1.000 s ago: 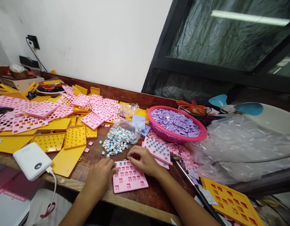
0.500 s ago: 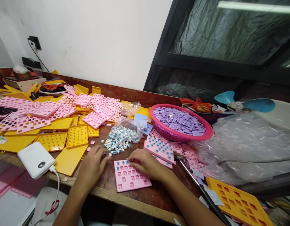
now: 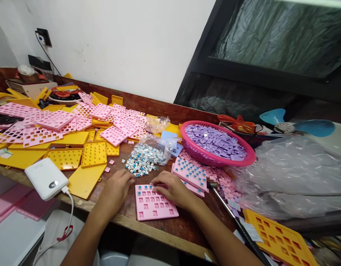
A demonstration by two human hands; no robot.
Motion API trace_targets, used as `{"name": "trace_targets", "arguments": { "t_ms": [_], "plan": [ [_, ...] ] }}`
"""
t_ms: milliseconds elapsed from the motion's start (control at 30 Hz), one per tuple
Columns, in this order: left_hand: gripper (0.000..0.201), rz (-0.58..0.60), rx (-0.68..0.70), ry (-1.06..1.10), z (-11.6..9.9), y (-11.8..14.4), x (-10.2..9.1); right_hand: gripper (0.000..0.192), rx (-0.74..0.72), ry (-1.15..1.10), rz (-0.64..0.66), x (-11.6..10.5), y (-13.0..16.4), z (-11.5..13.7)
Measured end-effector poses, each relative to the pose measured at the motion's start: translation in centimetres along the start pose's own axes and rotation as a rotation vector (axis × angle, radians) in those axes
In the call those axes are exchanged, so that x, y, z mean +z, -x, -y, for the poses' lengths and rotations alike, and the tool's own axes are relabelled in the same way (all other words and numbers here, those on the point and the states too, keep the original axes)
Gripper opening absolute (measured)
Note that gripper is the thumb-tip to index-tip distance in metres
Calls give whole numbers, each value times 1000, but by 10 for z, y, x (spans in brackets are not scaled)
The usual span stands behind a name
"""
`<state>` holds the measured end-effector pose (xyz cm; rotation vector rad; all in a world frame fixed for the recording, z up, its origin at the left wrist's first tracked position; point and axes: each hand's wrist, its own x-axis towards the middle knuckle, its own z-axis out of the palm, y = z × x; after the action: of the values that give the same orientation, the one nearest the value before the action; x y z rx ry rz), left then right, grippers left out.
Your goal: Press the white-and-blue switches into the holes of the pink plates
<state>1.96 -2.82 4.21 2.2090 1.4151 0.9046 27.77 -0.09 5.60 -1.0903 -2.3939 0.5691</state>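
A pink keypad plate (image 3: pixel 157 208) with square holes lies flat near the table's front edge. Several white-and-blue key switches (image 3: pixel 146 188) sit in its top-left holes. Bent over the plate's upper edge, my right hand (image 3: pixel 171 188) has its fingertips closed by the top row; what they hold is too small to make out. My left hand (image 3: pixel 117 190) is beside the plate's upper left corner, fingers curled together with the thumb, and whatever is between them is hidden. Just beyond both hands lies a heap of loose key switches (image 3: pixel 144 160), partly in a clear plastic bag (image 3: pixel 170 146).
Right of the plate are stacked pink plates filled with switches (image 3: pixel 190 173), a metal-shafted tool (image 3: pixel 225 203) and a pink basket (image 3: pixel 184 138) of purple keycaps. Yellow cases (image 3: pixel 85 181) and pink plates (image 3: pixel 55 120) cover the left, near a white power bank (image 3: pixel 47 179).
My left hand has moved right and up, closer to the plate's corner, and its fingers have drawn together. My right hand stays at the plate's top row. The view has shifted slightly.
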Motion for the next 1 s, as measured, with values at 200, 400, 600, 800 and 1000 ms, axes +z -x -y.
{"name": "trace_targets", "arguments": {
  "t_ms": [200, 400, 600, 800, 1000],
  "plan": [
    [24, 150, 85, -13, -34, 9, 17, 6, -18, -103, -122, 17, -2, -15],
    [19, 195, 100, -162, -31, 6, 25, 10, 7, -117, -104, 18, -3, -12],
    [11, 215, 144, -140, -21, 5, 23, 9, 41, -120, -102, 13, -3, -12],
    [16, 212, 196, -245, -20, 6, 19, 12, 33, -137, -122, 19, -4, -10],
    [14, 219, 198, -368, -20, 7, 22, 14, -33, -11, -160, 29, -2, -12]
  ]
}}
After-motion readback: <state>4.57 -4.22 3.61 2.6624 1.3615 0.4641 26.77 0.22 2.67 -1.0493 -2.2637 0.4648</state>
